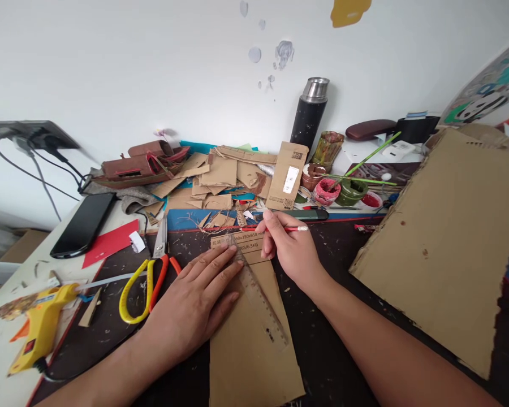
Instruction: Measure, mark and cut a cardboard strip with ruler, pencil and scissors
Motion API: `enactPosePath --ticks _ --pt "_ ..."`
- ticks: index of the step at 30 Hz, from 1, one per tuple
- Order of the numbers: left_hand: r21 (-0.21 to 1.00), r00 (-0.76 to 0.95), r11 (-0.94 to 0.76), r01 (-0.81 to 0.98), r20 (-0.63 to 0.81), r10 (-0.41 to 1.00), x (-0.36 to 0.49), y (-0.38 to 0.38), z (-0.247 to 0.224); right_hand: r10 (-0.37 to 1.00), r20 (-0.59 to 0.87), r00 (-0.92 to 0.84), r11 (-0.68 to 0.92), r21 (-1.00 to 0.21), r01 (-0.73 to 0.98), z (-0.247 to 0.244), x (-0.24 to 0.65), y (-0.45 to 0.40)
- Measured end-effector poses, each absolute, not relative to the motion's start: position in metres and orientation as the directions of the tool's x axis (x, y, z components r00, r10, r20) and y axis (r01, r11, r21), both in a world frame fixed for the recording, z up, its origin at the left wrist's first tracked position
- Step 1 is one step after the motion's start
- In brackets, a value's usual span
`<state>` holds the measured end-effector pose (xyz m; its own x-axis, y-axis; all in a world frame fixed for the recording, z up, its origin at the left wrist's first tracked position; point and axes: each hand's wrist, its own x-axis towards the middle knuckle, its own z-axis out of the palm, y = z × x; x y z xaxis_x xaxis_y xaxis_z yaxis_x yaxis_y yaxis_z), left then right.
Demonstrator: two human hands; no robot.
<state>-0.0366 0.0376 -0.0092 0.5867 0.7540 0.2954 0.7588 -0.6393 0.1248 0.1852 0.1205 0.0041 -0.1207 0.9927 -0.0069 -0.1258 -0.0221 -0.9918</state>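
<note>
A long cardboard piece (250, 362) with printed text at its far end lies on the dark mat. Across it, slanting, rests a clear ruler (263, 305). My left hand (199, 294) lies flat, its fingers stretched over the ruler's far part and the cardboard. Pinched in my right hand (288, 243) is a thin red pencil (296, 228), held just above or at the printed end of the cardboard; its tip is hidden by the fingers. Scissors (150, 288) with yellow and orange handles lie left of my left hand.
A yellow glue gun (46, 322) and a phone (82, 226) lie at the left. Cardboard scraps (218, 169), a brown model boat (131, 169), paint jars (326, 191) and a black thermos (309, 116) stand along the wall. A large cardboard sheet (445, 249) is at the right.
</note>
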Motion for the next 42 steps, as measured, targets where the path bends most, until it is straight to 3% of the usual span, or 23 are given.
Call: enactPosePath --ticks 21,42 --pt "0.091 0.603 -0.647 0.757 0.287 0.745 -0.0375 0.0373 -0.0089 0.992 0.005 -0.127 -0.010 -0.993 -0.118 0.0025 0.1847 0.1204" --pt "0.133 0.593 -0.649 0.749 0.303 0.746 -0.0375 0.0380 -0.0103 0.992 0.008 -0.123 -0.005 -0.995 -0.101 0.0050 0.1835 0.1197"
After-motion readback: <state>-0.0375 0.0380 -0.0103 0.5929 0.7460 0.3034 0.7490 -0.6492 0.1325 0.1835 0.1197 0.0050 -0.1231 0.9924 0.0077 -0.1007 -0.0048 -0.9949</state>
